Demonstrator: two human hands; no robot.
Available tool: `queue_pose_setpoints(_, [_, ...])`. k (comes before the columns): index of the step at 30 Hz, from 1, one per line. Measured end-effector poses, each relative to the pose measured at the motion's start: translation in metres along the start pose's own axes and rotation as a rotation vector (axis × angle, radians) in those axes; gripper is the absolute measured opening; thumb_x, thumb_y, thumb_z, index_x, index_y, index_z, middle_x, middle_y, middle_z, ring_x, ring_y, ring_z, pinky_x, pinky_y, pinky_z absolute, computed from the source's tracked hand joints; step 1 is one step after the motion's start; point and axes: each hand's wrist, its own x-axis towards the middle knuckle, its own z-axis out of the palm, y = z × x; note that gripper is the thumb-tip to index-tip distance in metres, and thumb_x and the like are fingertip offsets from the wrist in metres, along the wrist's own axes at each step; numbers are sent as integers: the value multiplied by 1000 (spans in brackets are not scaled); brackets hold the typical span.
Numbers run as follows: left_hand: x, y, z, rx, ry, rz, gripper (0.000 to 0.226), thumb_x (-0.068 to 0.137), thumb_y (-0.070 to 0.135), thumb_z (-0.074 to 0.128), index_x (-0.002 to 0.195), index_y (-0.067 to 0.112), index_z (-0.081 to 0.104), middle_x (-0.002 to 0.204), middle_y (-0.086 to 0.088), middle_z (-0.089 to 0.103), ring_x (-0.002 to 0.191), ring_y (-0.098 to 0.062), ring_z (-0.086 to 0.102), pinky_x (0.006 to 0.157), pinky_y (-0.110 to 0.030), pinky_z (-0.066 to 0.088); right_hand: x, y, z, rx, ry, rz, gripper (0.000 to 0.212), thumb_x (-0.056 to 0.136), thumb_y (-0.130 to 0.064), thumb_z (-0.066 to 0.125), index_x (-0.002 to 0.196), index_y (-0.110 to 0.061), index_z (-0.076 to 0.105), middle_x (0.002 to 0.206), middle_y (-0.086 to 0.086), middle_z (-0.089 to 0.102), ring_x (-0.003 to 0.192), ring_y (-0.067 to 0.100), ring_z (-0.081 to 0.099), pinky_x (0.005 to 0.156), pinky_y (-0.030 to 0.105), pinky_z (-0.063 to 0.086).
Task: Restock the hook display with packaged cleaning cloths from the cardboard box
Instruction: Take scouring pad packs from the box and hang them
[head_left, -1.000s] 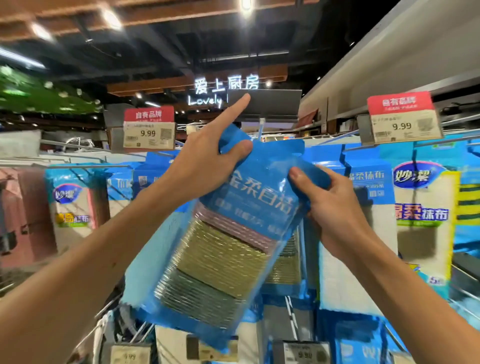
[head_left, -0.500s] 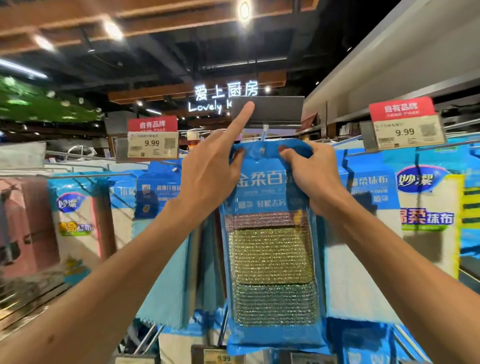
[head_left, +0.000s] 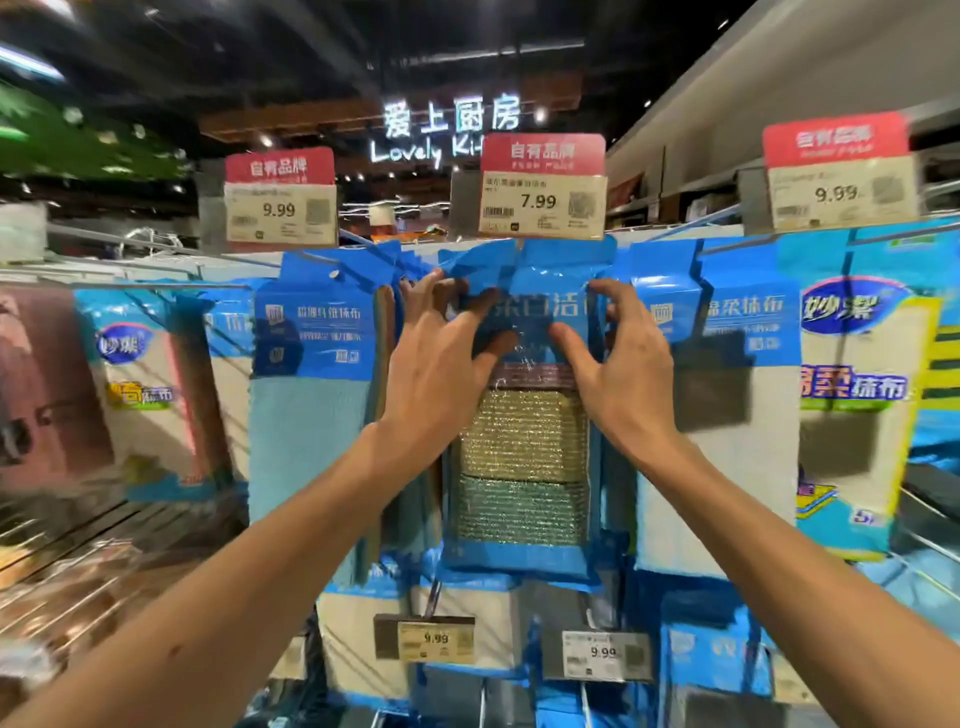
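Note:
A blue cleaning cloth package (head_left: 522, 457) with pink, gold and green sparkly pads hangs upright in the middle of the hook display, right under the 7.99 price tag (head_left: 540, 192). My left hand (head_left: 441, 358) pinches its header from the left, thumb on the front. My right hand (head_left: 618, 364) grips the header's right side the same way. The hook itself is hidden behind the tag and the crumpled header. The cardboard box is out of view.
Teal cloth packs (head_left: 311, 395) hang close on the left and white cloth packs (head_left: 727, 415) close on the right, each under a 9.99 tag. A lower row of packs with price tags (head_left: 431, 639) hangs below. Wire hook arms stick out at the far right.
The package went from tilted in my hands to upright and pushed back onto the display. The price tag flipped down, showing 7.99. Both hands slid down the header; my left forefinger no longer points up.

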Motion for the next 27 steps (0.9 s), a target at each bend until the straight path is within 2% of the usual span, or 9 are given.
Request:
queue_pose_setpoints(4, [7,2,-5,60,-67,-10,53,89,41,69,136,18,59,130,-14,54,134,-33,38,91,-48,50,1,6,-2,-63,-55,7,52,93,-44,63,137,-21,49,122,7,59,110,25,56,85,33,40])
queue_pose_setpoints(8, [-7,-4,-16,6,-143,53,57,91,37,68,141,13,54,144,-16,50,141,-33,35,109,-46,38,-25,9,-12,-126,-93,14,52,92,-42,65,139,-24,51,113,7,52,98,25,58,83,33,42])
queue_pose_setpoints(10, [-19,-7,-28,1,-184,88,53,92,35,68,137,9,57,142,-17,51,136,-36,42,108,-45,38,-48,9,-22,-154,-97,15,48,89,-42,68,132,-22,57,110,7,51,96,27,57,80,33,45])
queue_pose_setpoints(12, [-37,-7,-50,-1,-217,108,43,92,32,68,128,9,63,124,-15,60,118,-35,54,95,-43,46,-79,1,-31,-150,-111,16,44,87,-42,72,124,-21,62,107,6,53,95,27,57,78,37,49])
queue_pose_setpoints(15, [-83,-7,-99,-16,-313,110,21,91,28,66,105,13,70,89,-7,64,84,-31,62,71,-32,42,-143,-22,-35,-106,-204,23,39,84,-41,75,115,-20,64,104,3,59,94,25,60,80,43,52])
queue_pose_setpoints(20, [-221,-14,-226,165,-591,-64,16,89,38,66,82,24,62,72,3,65,69,-29,64,56,-33,46,-285,-96,-22,91,-511,-8,31,85,-46,67,99,-19,66,90,-11,54,79,9,54,71,32,49])
queue_pose_setpoints(23, [-317,-15,-318,268,-697,-167,25,86,46,56,71,26,56,60,5,58,55,-25,61,47,-23,29,-373,-163,-8,191,-699,-6,37,81,-56,58,94,-22,66,82,-13,52,74,4,49,66,27,45])
queue_pose_setpoints(25, [-379,-15,-379,273,-765,-317,27,87,50,48,73,27,54,61,8,49,58,-22,58,44,-24,26,-428,-213,3,242,-838,-22,37,78,-53,63,94,-21,67,80,-8,57,75,12,55,68,30,46])
queue_pose_setpoints(27, [-444,-13,-439,319,-846,-536,25,93,48,50,93,26,63,83,9,61,77,-19,62,51,-17,37,-478,-264,13,300,-987,-36,36,75,-48,66,96,-19,68,83,-3,62,79,18,59,70,33,48])
